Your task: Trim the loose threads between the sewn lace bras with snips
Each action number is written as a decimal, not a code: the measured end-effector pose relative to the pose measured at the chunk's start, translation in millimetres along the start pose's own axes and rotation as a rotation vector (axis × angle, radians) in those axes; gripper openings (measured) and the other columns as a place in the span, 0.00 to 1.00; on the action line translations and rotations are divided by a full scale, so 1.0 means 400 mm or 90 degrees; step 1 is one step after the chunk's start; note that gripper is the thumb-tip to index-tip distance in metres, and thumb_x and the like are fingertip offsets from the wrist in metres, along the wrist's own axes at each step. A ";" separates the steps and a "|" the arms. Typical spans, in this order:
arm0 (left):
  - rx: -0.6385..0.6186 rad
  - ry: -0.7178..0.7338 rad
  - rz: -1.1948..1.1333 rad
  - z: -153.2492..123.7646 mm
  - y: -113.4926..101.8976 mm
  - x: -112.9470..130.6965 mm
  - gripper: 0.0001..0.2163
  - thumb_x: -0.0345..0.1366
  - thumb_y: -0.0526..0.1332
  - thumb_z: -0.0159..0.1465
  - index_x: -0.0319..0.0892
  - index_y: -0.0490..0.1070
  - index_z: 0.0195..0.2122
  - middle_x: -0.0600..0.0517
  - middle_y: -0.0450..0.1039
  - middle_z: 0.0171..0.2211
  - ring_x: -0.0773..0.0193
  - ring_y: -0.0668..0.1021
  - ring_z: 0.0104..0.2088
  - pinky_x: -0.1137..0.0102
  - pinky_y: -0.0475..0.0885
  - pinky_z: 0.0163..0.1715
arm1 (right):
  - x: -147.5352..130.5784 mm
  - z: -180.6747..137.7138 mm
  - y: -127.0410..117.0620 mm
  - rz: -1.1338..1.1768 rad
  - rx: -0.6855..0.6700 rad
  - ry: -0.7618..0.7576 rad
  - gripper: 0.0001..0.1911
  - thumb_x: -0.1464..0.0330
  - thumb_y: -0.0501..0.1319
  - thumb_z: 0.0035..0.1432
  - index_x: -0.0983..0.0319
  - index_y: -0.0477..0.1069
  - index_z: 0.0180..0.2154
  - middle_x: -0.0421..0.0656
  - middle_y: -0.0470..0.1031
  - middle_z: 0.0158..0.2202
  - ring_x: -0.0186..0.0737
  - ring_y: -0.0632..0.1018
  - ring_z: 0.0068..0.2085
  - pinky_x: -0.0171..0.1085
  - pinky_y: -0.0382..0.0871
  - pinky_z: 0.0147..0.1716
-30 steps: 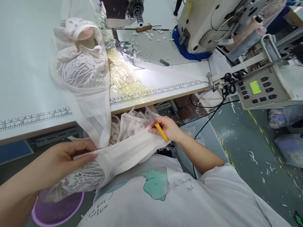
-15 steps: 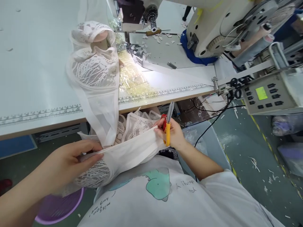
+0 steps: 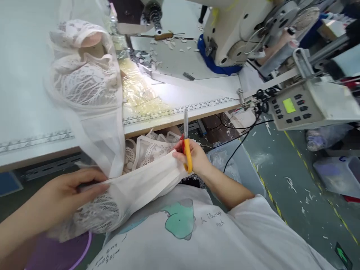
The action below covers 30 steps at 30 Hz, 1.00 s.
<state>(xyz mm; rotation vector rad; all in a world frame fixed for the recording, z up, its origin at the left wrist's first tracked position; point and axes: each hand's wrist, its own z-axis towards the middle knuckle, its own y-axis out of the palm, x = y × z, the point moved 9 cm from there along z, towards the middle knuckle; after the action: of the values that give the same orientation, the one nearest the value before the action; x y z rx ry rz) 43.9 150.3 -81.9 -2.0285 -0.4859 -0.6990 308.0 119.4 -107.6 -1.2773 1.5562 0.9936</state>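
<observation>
A white lace bra (image 3: 146,183) is stretched between my hands over my lap, its band pulled fairly taut. At the band's left part, my left hand (image 3: 75,193) pinches the cloth between thumb and fingers, close to where another strip of white fabric meets it. My right hand (image 3: 198,159) grips the band's other end and also holds scissors (image 3: 188,153) with yellow and red handles, blades pointing up and away from me. Another white lace bra (image 3: 87,86) lies on the table and hangs over its edge towards my left hand. More white lace pieces (image 3: 153,146) are bunched behind the band.
A sewing machine (image 3: 227,37) stands on the table with fabric scraps and a screwdriver (image 3: 164,36) nearby. A control panel (image 3: 291,108) juts out at right. Below are a grey bin (image 3: 250,168) and a purple basket (image 3: 84,249). A measuring tape runs along the table edge.
My view has turned slightly to the right, so the table things sit further left. Both hands keep their hold on the band; the scissors have tilted a little more upright.
</observation>
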 end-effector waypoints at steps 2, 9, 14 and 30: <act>-0.086 -0.010 -0.041 0.001 0.018 0.003 0.14 0.51 0.62 0.49 0.46 0.74 0.26 0.55 0.75 0.27 0.60 0.75 0.30 0.74 0.66 0.29 | 0.008 -0.004 -0.008 0.014 0.018 0.004 0.19 0.60 0.70 0.34 0.60 0.65 0.27 0.38 0.68 0.26 0.35 0.70 0.28 0.38 0.67 0.33; -0.165 -0.010 -0.128 -0.013 0.030 0.014 0.11 0.45 0.60 0.52 0.42 0.72 0.24 0.53 0.71 0.26 0.62 0.71 0.28 0.72 0.65 0.29 | 0.027 -0.010 -0.013 0.045 0.037 0.004 0.15 0.65 0.70 0.36 0.61 0.67 0.26 0.38 0.70 0.26 0.35 0.70 0.29 0.38 0.65 0.32; -0.155 -0.032 -0.120 -0.015 0.039 0.012 0.11 0.44 0.57 0.52 0.42 0.68 0.22 0.56 0.65 0.22 0.65 0.68 0.25 0.73 0.63 0.25 | 0.029 -0.006 -0.009 0.018 0.054 -0.013 0.16 0.65 0.70 0.35 0.61 0.66 0.26 0.38 0.70 0.25 0.34 0.69 0.27 0.37 0.65 0.31; -0.025 0.013 0.070 -0.007 0.007 -0.005 0.14 0.49 0.57 0.53 0.45 0.74 0.31 0.51 0.76 0.34 0.53 0.75 0.36 0.68 0.65 0.34 | -0.007 -0.007 0.001 -0.048 0.027 -0.057 0.14 0.65 0.67 0.40 0.60 0.63 0.26 0.38 0.70 0.26 0.36 0.71 0.29 0.38 0.66 0.32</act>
<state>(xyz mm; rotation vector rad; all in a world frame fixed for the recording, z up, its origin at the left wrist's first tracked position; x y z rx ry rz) 42.9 146.4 -83.8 -2.0656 -0.3495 -0.6662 307.5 117.6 -103.8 -1.2360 1.4443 0.9520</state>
